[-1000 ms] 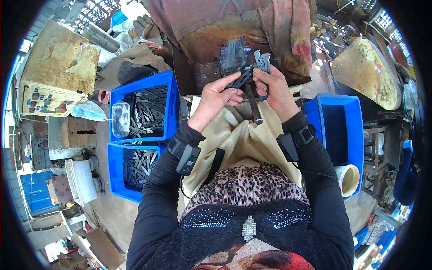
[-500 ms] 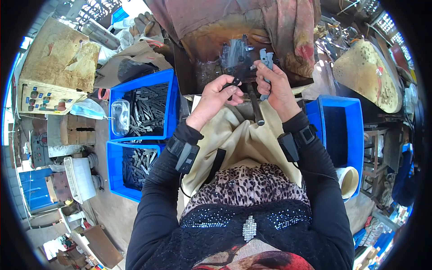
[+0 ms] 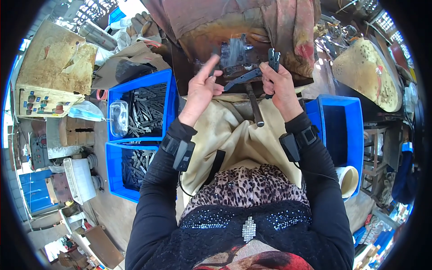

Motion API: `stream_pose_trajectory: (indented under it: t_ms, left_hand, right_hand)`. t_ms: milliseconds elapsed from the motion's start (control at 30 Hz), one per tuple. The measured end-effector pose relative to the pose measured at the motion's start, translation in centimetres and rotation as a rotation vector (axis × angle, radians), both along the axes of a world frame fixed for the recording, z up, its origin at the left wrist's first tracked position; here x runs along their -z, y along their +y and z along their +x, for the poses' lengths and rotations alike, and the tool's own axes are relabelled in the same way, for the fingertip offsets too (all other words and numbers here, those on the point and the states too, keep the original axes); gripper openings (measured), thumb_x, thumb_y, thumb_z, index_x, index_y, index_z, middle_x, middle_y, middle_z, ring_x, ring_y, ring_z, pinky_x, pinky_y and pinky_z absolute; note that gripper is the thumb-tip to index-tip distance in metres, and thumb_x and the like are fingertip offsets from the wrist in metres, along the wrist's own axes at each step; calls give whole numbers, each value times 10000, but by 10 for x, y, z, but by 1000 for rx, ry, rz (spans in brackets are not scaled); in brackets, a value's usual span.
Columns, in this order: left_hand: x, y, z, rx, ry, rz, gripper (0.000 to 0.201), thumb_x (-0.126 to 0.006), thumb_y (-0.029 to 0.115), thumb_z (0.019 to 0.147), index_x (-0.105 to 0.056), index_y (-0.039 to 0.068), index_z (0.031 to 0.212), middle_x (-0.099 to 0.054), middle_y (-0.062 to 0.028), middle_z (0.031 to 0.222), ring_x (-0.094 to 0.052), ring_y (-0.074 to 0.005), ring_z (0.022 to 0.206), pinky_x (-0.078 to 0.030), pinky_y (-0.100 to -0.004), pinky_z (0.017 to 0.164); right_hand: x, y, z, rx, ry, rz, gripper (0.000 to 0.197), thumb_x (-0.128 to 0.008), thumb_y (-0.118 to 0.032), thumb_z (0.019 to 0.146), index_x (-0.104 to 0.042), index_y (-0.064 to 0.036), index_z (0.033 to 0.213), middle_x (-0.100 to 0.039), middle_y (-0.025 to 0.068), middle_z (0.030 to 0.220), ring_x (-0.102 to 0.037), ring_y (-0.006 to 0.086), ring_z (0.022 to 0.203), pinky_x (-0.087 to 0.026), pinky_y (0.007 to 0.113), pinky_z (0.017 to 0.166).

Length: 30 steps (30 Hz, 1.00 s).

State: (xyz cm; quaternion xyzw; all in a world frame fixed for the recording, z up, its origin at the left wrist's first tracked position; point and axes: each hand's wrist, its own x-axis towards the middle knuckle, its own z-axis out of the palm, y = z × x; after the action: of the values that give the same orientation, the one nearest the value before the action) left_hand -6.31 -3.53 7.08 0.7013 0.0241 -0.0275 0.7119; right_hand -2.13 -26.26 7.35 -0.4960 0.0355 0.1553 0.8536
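Note:
My right hand (image 3: 278,85) is closed round a dark pliers-shaped metal tool (image 3: 273,56), its notched jaws pointing up. From that hand a dark flat jointed metal strip (image 3: 243,79) reaches left and down; whether it is joined to the tool is hidden by the fingers. My left hand (image 3: 201,90) is left of it, index finger stretched out and slightly blurred, thumb apart. Its lower fingertips are at the strip's left end without a visible grip. A dark smear near the index fingertip cannot be made out. Below the strip, a dark metal rod (image 3: 255,105) points toward me.
Two blue bins (image 3: 170,105) at left hold many dark flat metal pieces; a clear plastic box (image 3: 119,118) sits on one. Another blue bin (image 3: 355,135) stands at right, beside a cream pipe (image 3: 347,182). Ahead, a stained cloth (image 3: 216,15) hangs over a dark machine recess. A cream apron (image 3: 211,121) covers my lap.
My left hand has moved left and its index finger has straightened out of a pinch. The tool in my right hand has turned, and the strip now shows stretched between the hands.

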Motion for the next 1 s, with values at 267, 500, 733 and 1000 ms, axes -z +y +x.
stream_pose_trajectory:
  t_ms: [267, 500, 733, 1000]
  left_hand:
    - [8, -8, 4, 218, 60, 34, 288, -502, 90, 978, -591, 25, 1244, -641, -85, 1097, -666, -150, 850, -564, -266, 716]
    - [2, -10, 14, 246, 142, 78, 240, -581, 98, 927, -641, 11, 1142, -678, -47, 911, -661, -139, 845, -549, -267, 681]
    - [48, 19, 73, -114, -537, 930, 153, -616, 33, 798, -693, 26, 930, -686, -132, 848, -668, -288, 828, -528, -370, 711]
    - [88, 23, 104, 134, -505, 927, 197, -581, -6, 752, -685, 56, 908, -665, -170, 886, -633, -362, 890, -499, -439, 789]
  right_hand:
    - [-4, 12, 5, -11, -6, -27, 85, -668, -151, 902, -598, -107, 916, -462, -84, 651, -341, 10, 463, -237, 191, 402]
    - [-3, 9, 9, 57, -27, -152, 99, -673, -171, 900, -603, -110, 934, -442, -92, 642, -326, 2, 456, -220, 195, 394]
    - [-9, -14, -31, -110, -306, -626, 254, -686, -192, 889, -634, -58, 1099, -545, -55, 718, -443, 2, 600, -353, 178, 520]
    - [-6, -36, -79, -509, -505, -734, 388, -770, -192, 795, -646, -41, 1130, -648, 5, 819, -573, 62, 732, -475, 232, 679]
